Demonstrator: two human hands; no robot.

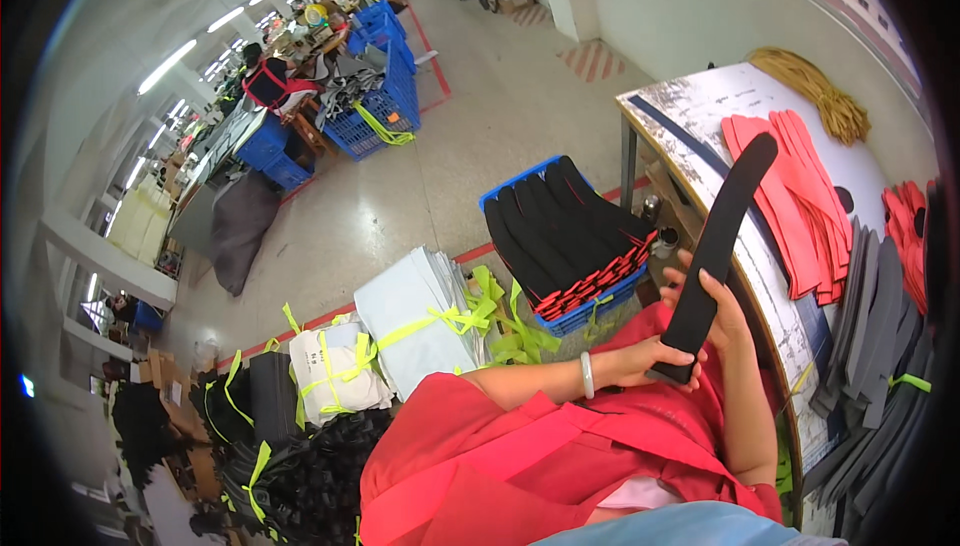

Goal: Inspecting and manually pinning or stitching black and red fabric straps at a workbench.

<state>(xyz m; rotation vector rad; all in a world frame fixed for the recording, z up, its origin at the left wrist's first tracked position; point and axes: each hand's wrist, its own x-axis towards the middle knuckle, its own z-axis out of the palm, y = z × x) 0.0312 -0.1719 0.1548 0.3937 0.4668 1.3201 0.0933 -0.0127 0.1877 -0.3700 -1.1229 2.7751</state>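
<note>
A long black fabric strip (722, 236) with a rounded upper end stands tilted in front of me. My left hand (652, 361), with a pale bangle on its wrist, is closed on the strip's lower end. Higher up, my right hand (728, 311) grips the same strip, its thumb on the front face and its fingers behind, partly showing past the left edge. Just beyond my hands sits a blue basket (590, 321) full of black strips (560, 226) with red ends.
A worn white table (690, 96) on the right holds red strips (790, 196), a tan bundle (815, 86) and grey strips (875, 326). Tied pale stacks (415, 316) and black bundles (300, 476) lie left. Farther off are blue crates (375, 116) and a person (268, 84).
</note>
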